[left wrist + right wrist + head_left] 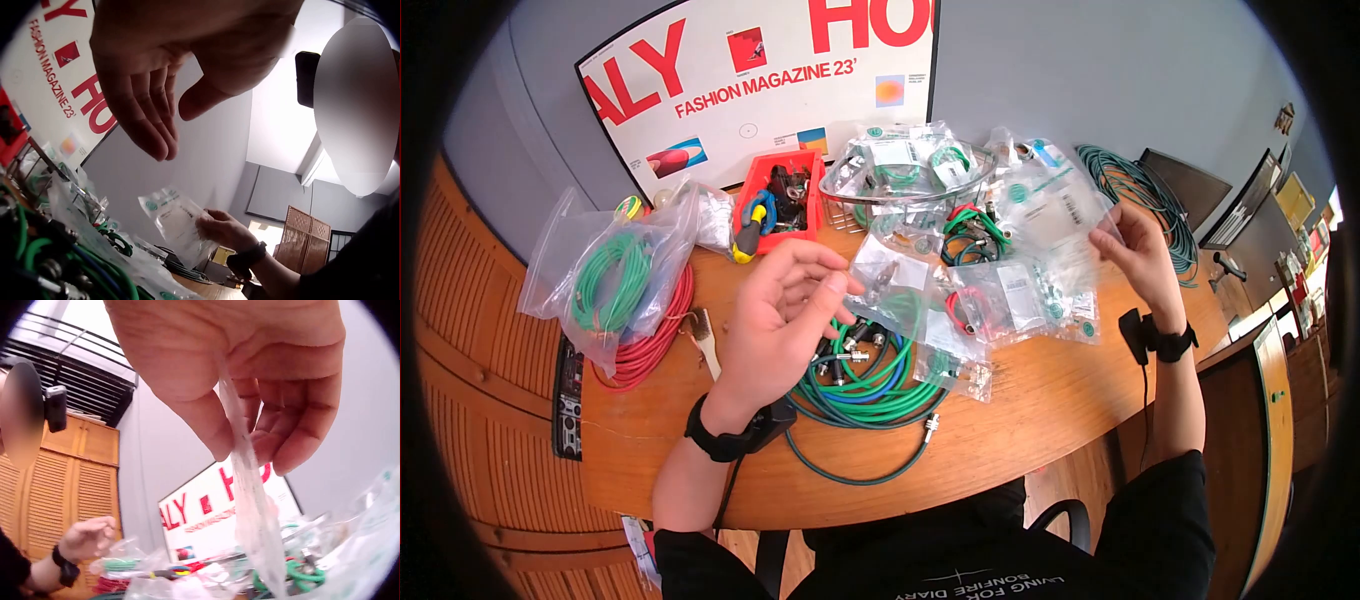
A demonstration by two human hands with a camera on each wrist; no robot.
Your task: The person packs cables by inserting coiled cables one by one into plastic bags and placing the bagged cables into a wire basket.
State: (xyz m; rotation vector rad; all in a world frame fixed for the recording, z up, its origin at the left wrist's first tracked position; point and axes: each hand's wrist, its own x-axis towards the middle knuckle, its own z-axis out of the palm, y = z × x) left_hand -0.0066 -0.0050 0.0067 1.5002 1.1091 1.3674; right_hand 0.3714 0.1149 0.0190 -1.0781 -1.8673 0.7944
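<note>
My right hand (1142, 255) pinches a clear plastic bag (1055, 208) by its edge, thumb on one side and fingers on the other. The bag, printed in green with a barcode, hangs thin and flat in the right wrist view (253, 512). My left hand (785, 315) is raised over the table with loosely bent fingers; the left wrist view shows nothing between its thumb and fingers (140, 106). Below it lies a coil of green and blue cables (880, 400) with metal connectors. Several small clear bags (1000, 300) lie between the hands.
A wire basket (905, 200) full of bagged cables stands at the back. Left of it is a red bin (812, 225) with pliers (750, 232). Bagged green cable (612, 285), red cable (650, 350) and a brush (703, 335) lie left; a dark cable coil (1140, 190) lies right.
</note>
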